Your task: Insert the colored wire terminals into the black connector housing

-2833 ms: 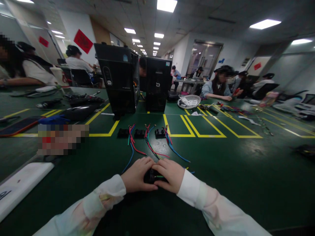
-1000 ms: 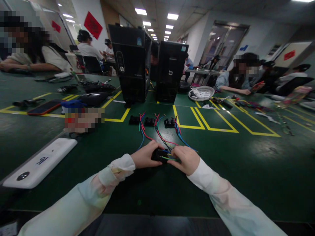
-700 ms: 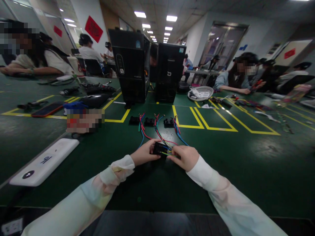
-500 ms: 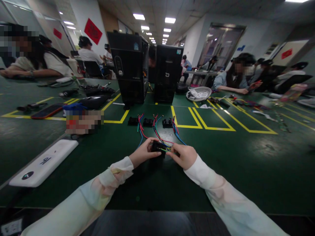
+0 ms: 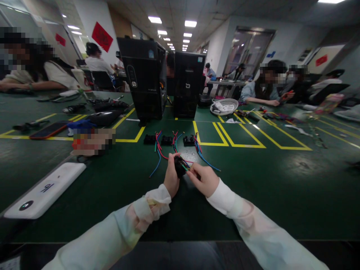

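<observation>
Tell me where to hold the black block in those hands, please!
Likely grip the black block by its body, from the left, as the left hand does: its wires stick out toward the right hand, crowding that side.

left hand (image 5: 171, 177): rotated, fingers up | black part (image 5: 179, 167): now tilted

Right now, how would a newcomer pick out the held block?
Find the two black towers, then the row of three black blocks in front of them on the green table. Nearer the camera is a fourth, the held block. Unlike the row, it sits in the left hand, and the right hand pinches its wires.
</observation>
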Available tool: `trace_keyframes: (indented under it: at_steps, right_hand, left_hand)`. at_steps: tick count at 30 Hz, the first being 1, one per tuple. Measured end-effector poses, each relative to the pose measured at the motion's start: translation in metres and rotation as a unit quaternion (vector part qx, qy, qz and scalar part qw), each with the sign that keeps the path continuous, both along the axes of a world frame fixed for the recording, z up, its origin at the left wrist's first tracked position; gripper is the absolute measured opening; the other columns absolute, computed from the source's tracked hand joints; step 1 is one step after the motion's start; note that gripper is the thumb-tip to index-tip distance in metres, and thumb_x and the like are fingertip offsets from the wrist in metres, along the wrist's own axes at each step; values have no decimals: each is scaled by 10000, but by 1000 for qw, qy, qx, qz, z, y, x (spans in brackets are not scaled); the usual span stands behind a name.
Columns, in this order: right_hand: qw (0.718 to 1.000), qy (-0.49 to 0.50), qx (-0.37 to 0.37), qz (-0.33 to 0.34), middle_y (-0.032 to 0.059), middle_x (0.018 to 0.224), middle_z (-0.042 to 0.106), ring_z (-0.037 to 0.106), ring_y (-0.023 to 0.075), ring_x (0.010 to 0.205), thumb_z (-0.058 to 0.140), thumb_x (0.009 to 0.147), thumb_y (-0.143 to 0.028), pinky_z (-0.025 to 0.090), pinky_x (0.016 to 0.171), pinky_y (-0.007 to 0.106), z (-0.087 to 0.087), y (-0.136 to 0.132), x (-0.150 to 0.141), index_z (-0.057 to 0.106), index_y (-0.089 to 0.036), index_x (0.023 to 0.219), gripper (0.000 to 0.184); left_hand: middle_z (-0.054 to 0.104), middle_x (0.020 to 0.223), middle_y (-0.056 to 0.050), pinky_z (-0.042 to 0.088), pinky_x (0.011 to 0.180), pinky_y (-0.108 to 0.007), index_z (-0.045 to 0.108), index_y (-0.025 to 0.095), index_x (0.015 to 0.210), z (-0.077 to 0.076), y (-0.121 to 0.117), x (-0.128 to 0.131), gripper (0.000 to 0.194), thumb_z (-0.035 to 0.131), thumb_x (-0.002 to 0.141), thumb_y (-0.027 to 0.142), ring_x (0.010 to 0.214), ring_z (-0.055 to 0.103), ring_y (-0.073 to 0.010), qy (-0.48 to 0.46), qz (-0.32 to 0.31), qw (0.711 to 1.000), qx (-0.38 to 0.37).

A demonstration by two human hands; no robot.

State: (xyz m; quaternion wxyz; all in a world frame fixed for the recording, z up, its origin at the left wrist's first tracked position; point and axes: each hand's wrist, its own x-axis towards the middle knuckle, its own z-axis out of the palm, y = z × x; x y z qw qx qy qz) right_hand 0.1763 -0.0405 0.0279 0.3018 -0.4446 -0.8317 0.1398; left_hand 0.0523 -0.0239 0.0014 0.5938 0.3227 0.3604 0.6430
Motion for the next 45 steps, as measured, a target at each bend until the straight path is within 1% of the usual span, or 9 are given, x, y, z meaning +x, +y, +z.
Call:
trace_keyframes:
  at_steps: [4, 6, 11, 17, 22, 26, 32, 39, 45]
  right_hand:
    - [996, -74, 53, -14, -18, 567, 501, 473, 103, 518, 371, 852, -268, 278, 512, 205, -2, -1, 4, 455, -190, 724, 171]
    - [993, -97, 65, -11, -10, 588, 520, 490, 109, 540, 359, 861, -267, 280, 522, 207, -2, -1, 6, 453, -192, 737, 173]
    - [982, -163, 97, -22, 16, 675, 569, 518, 120, 598, 357, 878, -284, 279, 539, 218, -1, 5, 12, 460, -186, 793, 165]
    - [966, -222, 116, 60, 24, 737, 569, 518, 120, 637, 378, 876, -276, 286, 552, 226, -6, 10, 15, 458, -182, 796, 147]
    - [969, -212, 99, 75, 11, 768, 573, 523, 105, 635, 384, 880, -266, 284, 548, 218, -8, 8, 15, 458, -191, 872, 107]
    - [966, -221, 108, 79, 7, 746, 557, 505, 100, 609, 376, 883, -261, 260, 528, 224, -8, 6, 14, 458, -187, 806, 134]
    - [958, -247, 124, 77, 5, 728, 550, 476, 101, 589, 406, 862, -245, 229, 519, 238, -6, 5, 12, 471, -183, 785, 118]
    - [952, -205, 225, 45, 21, 671, 529, 442, 125, 625, 351, 889, -228, 260, 587, 252, -8, 6, 8, 511, -173, 751, 219]
    - [964, -192, 166, 81, 38, 761, 548, 474, 138, 709, 349, 884, -213, 302, 635, 246, -6, 6, 9, 521, -180, 876, 175]
  left_hand:
    - [506, 858, 2, 414, 704, -236, 473, 209, 979, -7, 7, -12, 306, 424, 797, 450, 782, 509, -119, 124, -20, 990, 57]
    - [510, 903, -4, 407, 769, -261, 459, 206, 999, -7, 10, -26, 308, 507, 749, 378, 855, 508, -141, 179, -85, 975, 95]
    - [529, 1012, -53, 404, 824, -320, 444, 174, 1051, -1, 18, -62, 418, 614, 699, 322, 944, 516, -193, 377, -292, 865, 156]
    - [528, 943, -50, 417, 771, -324, 499, 168, 962, 0, 16, -66, 369, 644, 660, 325, 880, 505, -195, 543, -232, 774, 229]
    - [514, 912, -43, 392, 786, -333, 537, 180, 903, 2, 18, -68, 352, 655, 639, 381, 881, 474, -199, 602, -188, 720, 289]
    - [503, 882, -39, 391, 744, -311, 571, 184, 887, 6, 23, -75, 378, 653, 625, 444, 844, 469, -193, 638, -203, 680, 300]
    - [508, 843, -30, 379, 712, -295, 568, 183, 855, 6, 22, -75, 355, 644, 635, 451, 799, 462, -184, 654, -195, 663, 307]
    - [517, 879, -28, 380, 744, -305, 556, 197, 905, 8, 18, -72, 326, 631, 668, 407, 834, 452, -191, 657, -198, 655, 317]
    - [512, 888, -31, 390, 736, -305, 550, 205, 917, 8, 16, -71, 334, 619, 675, 425, 850, 450, -199, 669, -184, 652, 306]
